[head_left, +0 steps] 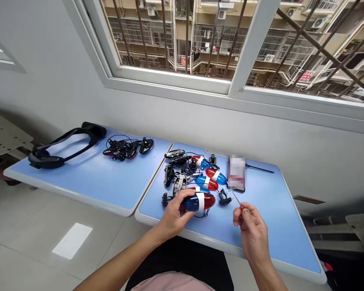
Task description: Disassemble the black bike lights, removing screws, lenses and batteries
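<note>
While the red-and-blue lamp is grasped by the left hand near the front edge of the bench, a screwdriver is pinched by the right hand; light, stiff, slippery plastic is suggested, probably best held around the white band.

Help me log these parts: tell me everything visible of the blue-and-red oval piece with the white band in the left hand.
The glossy blue-and-red oval piece looks like translucent plastic, rounded toward its ends, with a white band around its middle. It lies lengthwise from side to side, blue half to the left, red to the right. The person's bare left hand grips the blue half, covering part of it, above the front of the light-blue tabletop. Its underside is hidden.
</note>
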`<state>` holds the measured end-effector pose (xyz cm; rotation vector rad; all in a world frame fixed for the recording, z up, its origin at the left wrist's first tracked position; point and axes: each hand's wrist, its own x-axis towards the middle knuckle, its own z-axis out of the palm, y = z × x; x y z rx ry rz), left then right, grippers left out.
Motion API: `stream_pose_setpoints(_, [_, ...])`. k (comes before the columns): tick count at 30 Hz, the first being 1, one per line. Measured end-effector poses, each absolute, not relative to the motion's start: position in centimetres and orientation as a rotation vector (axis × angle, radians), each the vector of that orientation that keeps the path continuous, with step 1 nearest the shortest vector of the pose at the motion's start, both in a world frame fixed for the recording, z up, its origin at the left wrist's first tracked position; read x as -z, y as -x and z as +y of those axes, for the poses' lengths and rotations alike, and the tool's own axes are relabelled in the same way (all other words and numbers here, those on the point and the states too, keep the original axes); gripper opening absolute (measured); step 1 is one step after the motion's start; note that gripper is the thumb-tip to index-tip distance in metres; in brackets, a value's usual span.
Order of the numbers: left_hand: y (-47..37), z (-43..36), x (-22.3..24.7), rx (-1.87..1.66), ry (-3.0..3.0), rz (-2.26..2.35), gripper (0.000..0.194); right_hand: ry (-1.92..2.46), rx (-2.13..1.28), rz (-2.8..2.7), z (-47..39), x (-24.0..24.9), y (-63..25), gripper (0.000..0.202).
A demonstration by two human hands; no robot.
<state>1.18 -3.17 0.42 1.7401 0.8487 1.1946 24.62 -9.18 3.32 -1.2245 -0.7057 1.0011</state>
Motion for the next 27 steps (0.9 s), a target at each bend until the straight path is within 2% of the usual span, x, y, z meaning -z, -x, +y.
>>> stream_pose_setpoints(4, [-1.6,-3.3,1.7,-1.344,-2.367,0.6,0.048,1.218,-1.003,-0.603,-9.0,-2.7,-23.8,0.037])
stream_pose_setpoints(8, [-1.9,-3.4,2.8,-1.188,-2.734,0.389,0.043,1.227,-1.005,-0.607,-9.0,-1.4,-22.4,0.041])
stream_pose_setpoints(14, [-3.1,-3.9,1.6,-0.926,-2.761,0.348,0.044,1.247,-0.947,-0.64,-9.3,0.8,-20.6,0.039])
stream_pose_setpoints(20, [-4.2,-4.4,1.5,-0.942,-2.736,0.08,0.039,1.249,-0.916,-0.553,-9.0,1.8,-21.2,0.043])
stream_pose_setpoints(24, [-3.5,-3.4,1.0,-1.124,-2.738,0.335,0.047,1.282,-0.879,-0.625,-9.1,1.7,-23.6,0.041])
stream_pose_setpoints(27, [-3.7,-1.8,-0.5,-0.915,-2.707,0.515,0.059,1.356,-0.776,-0.766,-10.0,0.6,-26.2,0.034])
